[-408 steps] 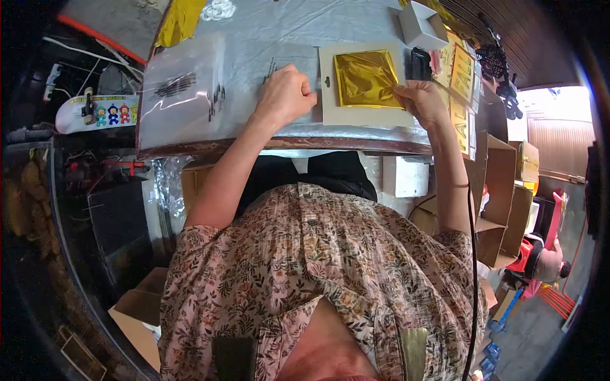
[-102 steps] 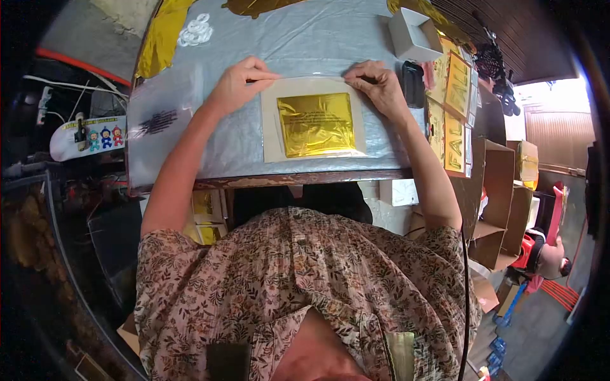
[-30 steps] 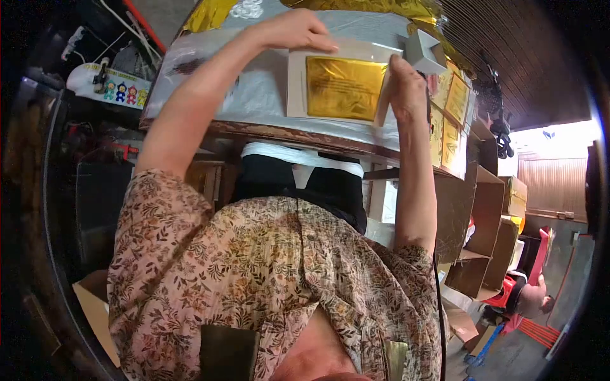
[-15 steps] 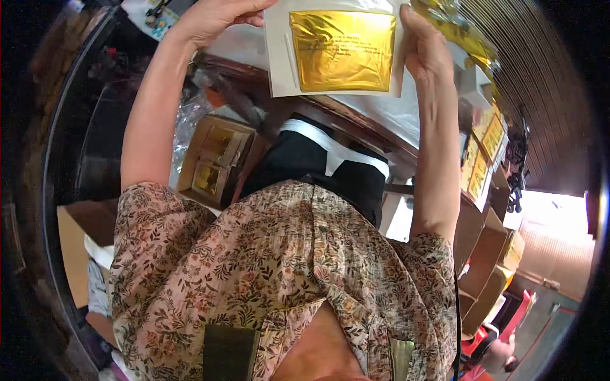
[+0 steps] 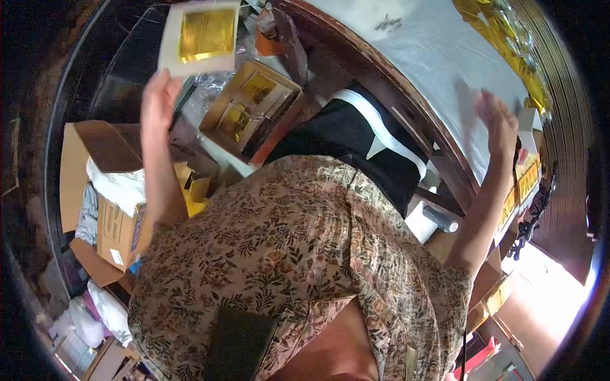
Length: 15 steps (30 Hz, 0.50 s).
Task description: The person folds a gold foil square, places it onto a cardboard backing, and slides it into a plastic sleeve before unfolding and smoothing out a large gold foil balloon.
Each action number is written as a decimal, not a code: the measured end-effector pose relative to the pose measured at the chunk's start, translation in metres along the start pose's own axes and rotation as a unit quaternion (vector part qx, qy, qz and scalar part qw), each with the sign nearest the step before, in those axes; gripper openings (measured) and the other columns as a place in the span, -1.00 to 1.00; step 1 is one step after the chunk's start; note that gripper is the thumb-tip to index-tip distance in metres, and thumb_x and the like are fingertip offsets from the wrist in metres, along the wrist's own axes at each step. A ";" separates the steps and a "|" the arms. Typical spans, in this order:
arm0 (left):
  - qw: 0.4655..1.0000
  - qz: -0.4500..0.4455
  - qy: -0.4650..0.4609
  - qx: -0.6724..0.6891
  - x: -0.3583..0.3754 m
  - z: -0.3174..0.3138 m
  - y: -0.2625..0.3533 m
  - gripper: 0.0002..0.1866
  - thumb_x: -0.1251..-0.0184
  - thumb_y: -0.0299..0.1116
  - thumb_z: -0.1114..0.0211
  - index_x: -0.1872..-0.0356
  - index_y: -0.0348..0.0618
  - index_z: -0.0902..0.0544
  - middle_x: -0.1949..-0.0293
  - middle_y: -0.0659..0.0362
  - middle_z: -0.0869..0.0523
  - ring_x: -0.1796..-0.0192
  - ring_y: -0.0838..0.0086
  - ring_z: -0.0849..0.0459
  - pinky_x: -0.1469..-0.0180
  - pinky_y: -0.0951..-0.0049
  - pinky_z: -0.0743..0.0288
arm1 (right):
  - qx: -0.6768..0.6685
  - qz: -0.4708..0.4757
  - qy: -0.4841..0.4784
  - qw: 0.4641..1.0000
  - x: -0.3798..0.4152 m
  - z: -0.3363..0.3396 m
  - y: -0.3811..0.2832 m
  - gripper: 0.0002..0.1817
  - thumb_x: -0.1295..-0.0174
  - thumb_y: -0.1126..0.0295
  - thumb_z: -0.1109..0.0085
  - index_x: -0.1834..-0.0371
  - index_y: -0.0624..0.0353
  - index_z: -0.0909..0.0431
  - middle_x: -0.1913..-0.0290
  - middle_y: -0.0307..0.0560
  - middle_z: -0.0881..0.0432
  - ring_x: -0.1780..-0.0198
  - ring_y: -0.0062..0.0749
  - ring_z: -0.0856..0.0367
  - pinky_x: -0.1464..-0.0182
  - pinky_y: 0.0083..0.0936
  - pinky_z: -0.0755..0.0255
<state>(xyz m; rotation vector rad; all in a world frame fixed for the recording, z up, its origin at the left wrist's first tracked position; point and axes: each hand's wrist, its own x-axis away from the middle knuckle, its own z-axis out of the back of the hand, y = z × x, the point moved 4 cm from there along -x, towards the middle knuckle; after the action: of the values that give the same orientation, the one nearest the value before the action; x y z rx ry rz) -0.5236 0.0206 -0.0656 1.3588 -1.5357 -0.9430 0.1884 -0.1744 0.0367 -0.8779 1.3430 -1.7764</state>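
My left hand [image 5: 159,101] is raised at the upper left, its fingers closed on the lower edge of a white sheet with a gold foil panel [image 5: 206,35]. The sheet is held out to the side, near an open cardboard box [image 5: 248,147] containing gold foil pieces under clear wrap. On the other side, my right hand [image 5: 499,120] hangs above the edge of a table covered in pale plastic [image 5: 419,44]. Its fingers look loosely spread and slightly blurred, and no object shows in them.
Gold film [image 5: 508,44] runs along the table's far side. Beside my right forearm are gold printed packets [image 5: 527,181]. A cardboard carton [image 5: 117,225] and white bags stand at the left. The table's wooden rim [image 5: 381,60] lies close in front of my body.
The white sheet with gold foil, earlier held by both hands in front, has moved left in my left hand. My right hand has let go and moved right. The view has turned.
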 end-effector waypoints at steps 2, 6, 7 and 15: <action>0.991 0.121 0.058 0.014 0.024 0.065 -0.091 -0.74 -0.56 -0.36 -0.25 -0.11 -0.28 -0.62 0.02 0.09 -0.77 0.04 0.49 -0.80 -0.01 0.55 -0.74 | -0.002 -0.040 0.000 0.999 0.012 0.008 0.028 -0.68 -0.52 0.34 -0.20 -0.12 0.36 -0.71 -0.08 -0.02 -0.78 -0.02 -0.41 -0.76 -0.16 -0.47 -0.62; 0.915 0.252 0.264 0.171 0.061 0.192 -0.345 -0.89 -0.50 -0.40 -0.25 0.10 -0.19 -0.59 0.19 0.13 -0.64 0.19 0.33 -0.67 0.15 0.39 -0.71 | -0.117 -0.060 0.012 0.991 0.027 0.004 0.052 -0.70 -0.54 0.37 -0.18 -0.18 0.34 -0.65 -0.12 0.10 -0.77 -0.08 -0.34 -0.78 -0.12 -0.56 -0.64; 0.915 0.252 0.265 0.171 0.064 0.178 -0.333 -0.89 -0.50 -0.40 -0.25 0.10 -0.19 -0.59 0.19 0.13 -0.64 0.19 0.33 -0.67 0.15 0.39 -0.71 | -0.117 -0.061 0.011 0.991 0.027 0.003 0.054 -0.70 -0.54 0.37 -0.18 -0.18 0.34 -0.65 -0.12 0.10 -0.77 -0.08 -0.34 -0.78 -0.12 -0.56 -0.64; 0.799 0.029 0.036 -0.599 0.118 0.089 -0.315 -0.62 -0.51 -0.06 -0.26 0.23 -0.25 -0.67 0.33 -0.21 -0.72 0.19 -0.13 -0.74 0.04 0.00 -0.61 | -0.116 -0.014 0.011 0.993 0.030 0.002 0.059 -0.69 -0.53 0.34 -0.21 -0.18 0.31 -0.65 -0.10 0.09 -0.78 -0.06 -0.41 -0.77 -0.16 -0.59 -0.62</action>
<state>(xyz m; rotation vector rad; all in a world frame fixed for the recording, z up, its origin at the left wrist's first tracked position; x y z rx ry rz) -0.5032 -0.1357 -0.3756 0.3872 -0.5915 -1.4218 0.1843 -0.2122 -0.0174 -1.0067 1.5821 -1.6777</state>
